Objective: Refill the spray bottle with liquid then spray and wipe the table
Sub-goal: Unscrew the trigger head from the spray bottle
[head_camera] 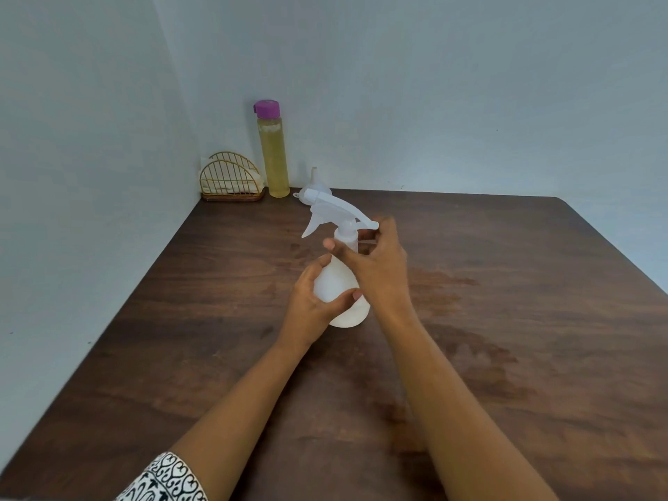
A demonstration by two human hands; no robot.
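A white translucent spray bottle (334, 280) stands upright near the middle of the dark wooden table (506, 338). My left hand (314, 301) wraps around its round body from the left. My right hand (376, 262) has its fingers around the bottle's neck, just under the white trigger head (325, 207), whose nozzle points left. A tall clear bottle of yellowish liquid (273, 153) with a purple cap stands at the back by the wall. A small white funnel (315, 186) rests upside down behind the spray head, partly hidden by it.
A gold wire holder (231, 184) with a pale cloth or napkins sits in the back left corner. Walls close the table at the back and the left. The table's right edge runs diagonally at the far right.
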